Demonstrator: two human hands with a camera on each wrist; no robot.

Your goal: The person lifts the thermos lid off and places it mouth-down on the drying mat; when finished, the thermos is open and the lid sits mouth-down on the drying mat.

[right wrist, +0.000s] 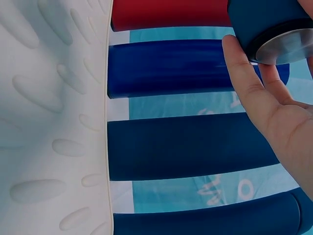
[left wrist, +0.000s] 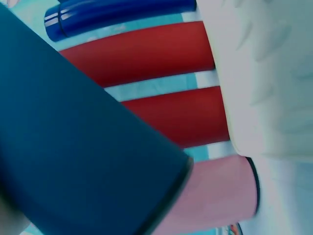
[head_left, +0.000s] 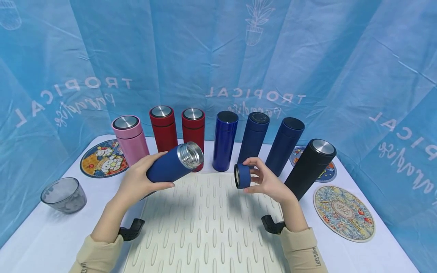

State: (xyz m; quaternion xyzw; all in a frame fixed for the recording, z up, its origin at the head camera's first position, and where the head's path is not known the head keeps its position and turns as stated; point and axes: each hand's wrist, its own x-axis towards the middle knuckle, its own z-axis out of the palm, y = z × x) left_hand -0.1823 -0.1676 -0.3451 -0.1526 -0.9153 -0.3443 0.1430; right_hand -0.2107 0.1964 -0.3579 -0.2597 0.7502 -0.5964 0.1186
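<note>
In the head view my left hand [head_left: 139,179] grips a matte blue thermos [head_left: 167,167], tilted with its bare steel mouth up and to the right. Its base end fills much of the left wrist view. Over on the right, my right hand [head_left: 269,181] holds the matching blue lid [head_left: 244,176] between thumb and fingers, turned on its side. The lid is off the thermos, with a wide gap between them. In the right wrist view the lid's silver disc [right wrist: 286,46] shows near the fingertips. Both hands are above the ribbed white mat [head_left: 205,227].
Behind stand a pink thermos [head_left: 131,142], two red ones, several blue ones including a glossy blue one [head_left: 225,142], and a black thermos [head_left: 308,168]. A grey glass bowl [head_left: 65,195] sits at left. Round patterned coasters [head_left: 345,214] lie at both sides.
</note>
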